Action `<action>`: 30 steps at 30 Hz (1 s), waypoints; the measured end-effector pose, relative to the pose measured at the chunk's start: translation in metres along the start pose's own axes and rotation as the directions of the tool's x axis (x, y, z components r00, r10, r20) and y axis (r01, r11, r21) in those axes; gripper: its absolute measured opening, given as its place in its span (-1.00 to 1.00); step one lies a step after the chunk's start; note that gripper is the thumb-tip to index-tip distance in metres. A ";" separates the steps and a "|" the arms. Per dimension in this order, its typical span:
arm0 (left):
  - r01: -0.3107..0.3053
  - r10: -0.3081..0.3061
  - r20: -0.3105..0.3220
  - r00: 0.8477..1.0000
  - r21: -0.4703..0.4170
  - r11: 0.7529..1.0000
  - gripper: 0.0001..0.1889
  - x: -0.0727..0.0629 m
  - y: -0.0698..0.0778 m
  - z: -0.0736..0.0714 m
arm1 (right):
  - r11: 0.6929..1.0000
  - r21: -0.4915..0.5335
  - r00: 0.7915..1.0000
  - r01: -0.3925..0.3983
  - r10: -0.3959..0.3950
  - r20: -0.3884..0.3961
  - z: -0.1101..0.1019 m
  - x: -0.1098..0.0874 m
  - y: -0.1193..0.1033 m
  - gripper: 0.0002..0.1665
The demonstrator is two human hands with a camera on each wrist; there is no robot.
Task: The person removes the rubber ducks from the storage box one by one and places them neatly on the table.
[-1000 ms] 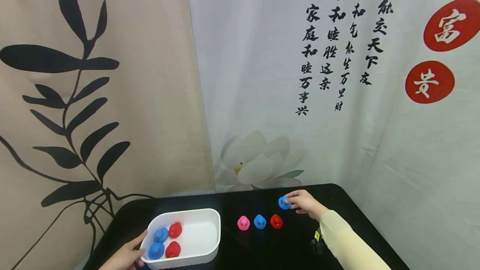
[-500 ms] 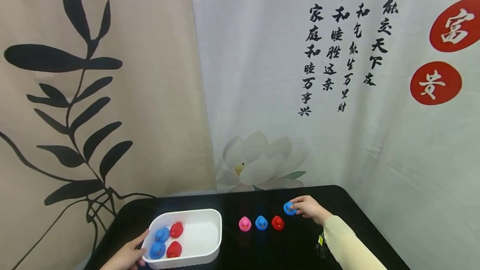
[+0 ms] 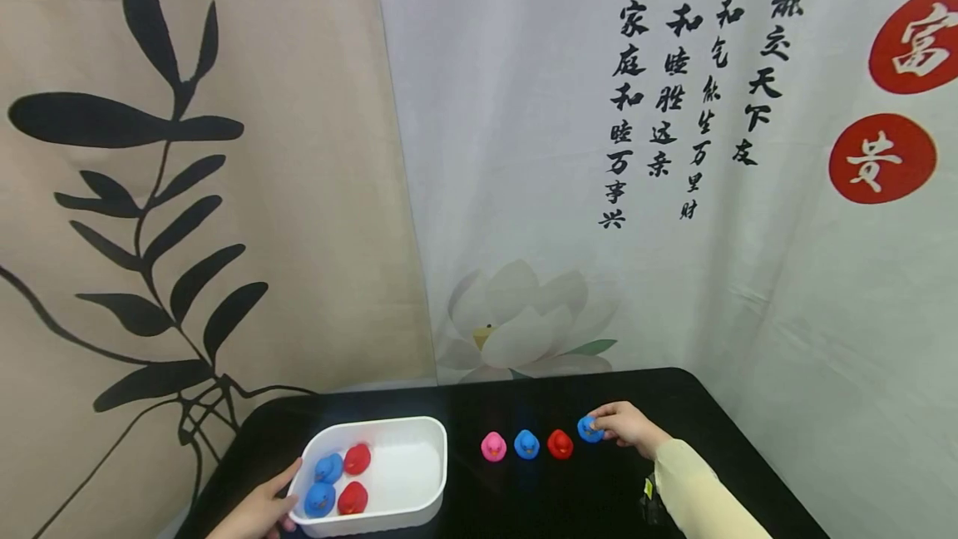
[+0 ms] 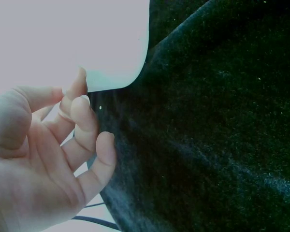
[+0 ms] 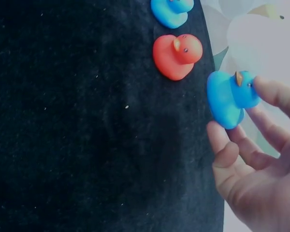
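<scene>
My right hand (image 3: 629, 425) pinches a blue rubber duck (image 3: 589, 429) by thumb and fingers at the right end of a row of ducks. In the right wrist view the held duck (image 5: 227, 99) shows its orange beak. To its left stand a red duck (image 3: 560, 444), another blue duck (image 3: 526, 445) and a pink duck (image 3: 494, 447). My left hand (image 3: 258, 510) grips the left end of a white plastic tray (image 3: 412, 472), its thumb on the rim. Inside the tray, on the left side, sit two blue ducks (image 3: 319, 500) and two red ducks (image 3: 357, 459).
A black cloth (image 3: 494, 497) covers the table. Near my right sleeve (image 3: 699, 481) lies a small dark object (image 3: 651, 501) with a yellow patch. Behind the table hangs a printed curtain (image 3: 516, 190) with a plant, a lotus and writing.
My right hand has brought the blue duck nearer to me and slightly right, from behind the row to almost level with it. The left hand stays on the tray. The head view has shifted slightly.
</scene>
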State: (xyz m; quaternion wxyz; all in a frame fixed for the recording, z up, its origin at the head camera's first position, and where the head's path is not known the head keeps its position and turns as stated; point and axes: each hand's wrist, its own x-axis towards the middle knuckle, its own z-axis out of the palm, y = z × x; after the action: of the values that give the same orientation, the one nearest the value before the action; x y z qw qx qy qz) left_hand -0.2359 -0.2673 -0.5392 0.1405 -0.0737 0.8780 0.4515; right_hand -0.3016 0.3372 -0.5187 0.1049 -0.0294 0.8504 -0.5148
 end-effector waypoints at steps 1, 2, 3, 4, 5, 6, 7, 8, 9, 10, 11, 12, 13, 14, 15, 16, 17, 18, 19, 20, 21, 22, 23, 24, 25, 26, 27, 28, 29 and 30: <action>0.001 -0.001 -0.002 1.000 0.001 1.000 -0.36 0.000 0.000 0.000 | 1.000 0.000 1.000 -0.001 0.001 0.004 0.000 0.000 0.001 -0.63; 0.001 -0.001 -0.002 1.000 0.002 1.000 -0.36 0.000 0.001 0.000 | 1.000 -0.001 1.000 -0.005 0.005 0.007 0.000 -0.001 0.003 -0.63; 0.002 -0.002 -0.002 1.000 0.002 1.000 -0.35 -0.001 0.002 0.001 | 1.000 0.000 1.000 -0.010 0.010 0.007 0.000 -0.001 0.004 -0.63; 0.002 -0.002 -0.004 1.000 0.004 1.000 -0.35 -0.001 0.002 0.001 | 1.000 -0.001 1.000 -0.013 0.013 0.008 -0.001 -0.001 0.005 -0.63; 0.001 -0.001 -0.006 1.000 0.007 1.000 -0.35 -0.001 0.003 0.001 | 1.000 -0.001 1.000 -0.016 0.016 0.008 -0.001 0.000 0.006 -0.64; 0.001 -0.001 -0.007 1.000 0.009 1.000 -0.35 -0.001 0.003 0.001 | 1.000 -0.003 1.000 -0.019 0.019 0.007 -0.001 0.001 0.008 -0.64; 0.003 -0.003 -0.006 1.000 0.011 1.000 -0.35 -0.002 0.003 0.000 | 1.000 -0.007 1.000 -0.020 0.020 0.007 -0.002 0.002 0.009 -0.64; 0.005 -0.005 -0.007 1.000 0.013 1.000 -0.35 -0.002 0.004 0.000 | 1.000 -0.013 1.000 -0.021 0.021 0.005 -0.002 0.003 0.011 -0.64; 0.006 -0.005 -0.008 1.000 0.014 1.000 -0.36 -0.002 0.004 0.000 | 1.000 -0.020 1.000 -0.020 0.020 0.004 -0.002 0.004 0.012 -0.64; 0.007 -0.007 -0.009 1.000 0.013 1.000 -0.36 -0.003 0.004 0.000 | 0.999 -0.027 1.000 -0.023 0.023 0.001 -0.003 0.005 0.014 -0.65; 0.010 -0.010 -0.004 1.000 0.013 1.000 -0.35 -0.003 0.003 0.000 | 0.999 -0.035 1.000 -0.024 0.024 0.000 -0.003 0.006 0.016 -0.65; 0.012 -0.012 -0.004 1.000 0.009 1.000 -0.36 -0.003 0.003 0.000 | 0.999 -0.045 1.000 -0.024 0.024 -0.004 -0.003 0.007 0.018 -0.66; 0.014 -0.014 -0.003 1.000 0.004 1.000 -0.36 -0.003 0.004 0.000 | 0.998 -0.055 1.000 -0.023 0.022 -0.007 -0.004 0.008 0.020 -0.67; 0.014 -0.014 -0.002 1.000 0.001 1.000 -0.36 -0.003 0.004 0.000 | 0.998 -0.066 1.000 -0.021 0.020 -0.008 -0.004 0.009 0.022 -0.68; 0.015 -0.015 -0.001 1.000 -0.002 1.000 -0.36 -0.003 0.004 0.000 | 0.997 -0.073 1.000 -0.017 0.016 -0.006 -0.005 0.010 0.023 -0.69; 0.014 -0.014 0.001 1.000 -0.003 1.000 -0.36 -0.003 0.004 0.001 | 0.997 -0.080 1.000 -0.013 0.012 -0.003 -0.005 0.010 0.025 -0.70; 0.014 -0.014 0.002 1.000 -0.006 1.000 -0.36 -0.003 0.004 0.001 | 0.996 -0.085 1.000 -0.005 0.006 0.004 -0.005 0.010 0.026 -0.71; 0.015 -0.015 0.000 1.000 -0.009 1.000 -0.36 -0.003 0.005 0.001 | 0.996 -0.091 1.000 0.000 0.001 0.010 -0.005 0.010 0.026 -0.72; 0.016 -0.016 0.002 1.000 -0.008 1.000 -0.36 -0.003 0.005 0.001 | 0.995 -0.096 1.000 0.007 -0.005 0.021 -0.005 0.011 0.027 -0.72; 0.017 -0.017 0.002 1.000 -0.006 1.000 -0.36 -0.003 0.005 0.001 | 0.995 -0.102 0.999 0.012 -0.009 0.031 -0.005 0.011 0.028 -0.73; 0.019 -0.019 0.002 1.000 -0.005 1.000 -0.36 -0.003 0.005 0.001 | 0.994 -0.105 0.999 0.017 -0.013 0.039 -0.005 0.012 0.029 -0.73; 0.022 -0.022 0.003 1.000 -0.003 1.000 -0.36 -0.003 0.006 0.002 | 0.994 -0.111 0.999 0.021 -0.016 0.044 -0.005 0.012 0.029 -0.73; 0.028 -0.028 0.003 1.000 -0.005 1.000 -0.36 -0.003 0.006 0.002 | 0.993 -0.118 0.999 0.022 -0.017 0.047 -0.005 0.013 0.031 -0.74; 0.030 -0.030 0.003 1.000 -0.003 1.000 -0.36 -0.003 0.006 0.001 | 0.992 -0.126 0.999 0.023 -0.017 0.048 -0.005 0.014 0.032 -0.75; 0.030 -0.030 0.003 1.000 -0.002 1.000 -0.37 -0.003 0.006 0.001 | 0.991 -0.135 0.999 0.024 -0.018 0.048 -0.005 0.015 0.033 -0.76; 0.032 -0.032 0.003 0.999 -0.003 0.999 -0.37 -0.003 0.006 0.001 | 0.990 -0.140 0.999 0.025 -0.019 0.047 -0.005 0.016 0.034 -0.77; 0.033 -0.033 0.004 0.999 -0.002 0.999 -0.37 -0.003 0.006 0.001 | 0.989 -0.145 0.999 0.027 -0.020 0.047 -0.005 0.017 0.034 -0.78; 0.035 -0.035 0.005 0.999 -0.003 0.999 -0.36 -0.003 0.006 0.001 | 0.988 -0.149 0.999 0.030 -0.023 0.049 -0.005 0.018 0.035 -0.78; 0.034 -0.034 0.004 0.999 -0.003 0.999 -0.36 -0.004 0.006 0.001 | 0.988 -0.150 0.998 0.035 -0.028 0.053 -0.005 0.018 0.036 -0.78; 0.032 -0.032 0.002 0.999 0.000 0.999 -0.36 -0.004 0.006 0.000 | 0.988 -0.148 0.998 0.045 -0.036 0.060 -0.005 0.019 0.037 -0.78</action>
State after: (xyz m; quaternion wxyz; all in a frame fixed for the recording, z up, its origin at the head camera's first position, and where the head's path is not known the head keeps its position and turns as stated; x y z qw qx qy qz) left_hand -0.2341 -0.2635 -0.5337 0.1487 -0.0875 0.8765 0.4494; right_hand -0.3191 0.3562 -0.5515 0.1164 -0.0692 0.8823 -0.4507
